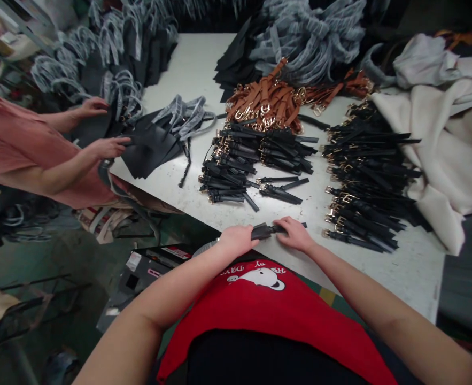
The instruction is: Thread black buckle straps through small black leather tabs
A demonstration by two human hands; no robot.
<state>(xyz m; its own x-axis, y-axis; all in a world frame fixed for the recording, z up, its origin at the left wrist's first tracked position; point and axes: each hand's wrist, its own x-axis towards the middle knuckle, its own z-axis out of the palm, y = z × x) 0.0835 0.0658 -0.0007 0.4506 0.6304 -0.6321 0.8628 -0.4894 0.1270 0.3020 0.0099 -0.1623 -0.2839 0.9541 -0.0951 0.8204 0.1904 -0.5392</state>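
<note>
My left hand (238, 240) is closed on one end of a black leather strap (262, 231) at the table's front edge. My right hand (294, 233) grips the same strap farther along, fingers pressed on it, and a thin end sticks out to the right. Just beyond my hands lie a few loose black buckle straps (280, 193). Behind those is a pile of black straps with gold buckles (227, 179). To the right, another row of black buckle straps (360, 187) is stacked with buckles facing left.
Brown straps with gold hardware (265, 101) are heaped behind the black ones. Grey wrapped straps (311, 37) and cream fabric (440, 144) lie around the table (195, 59). At left, a co-worker's hands (109, 147) handle black panels (151, 144). A dark machine box (143, 278) stands below.
</note>
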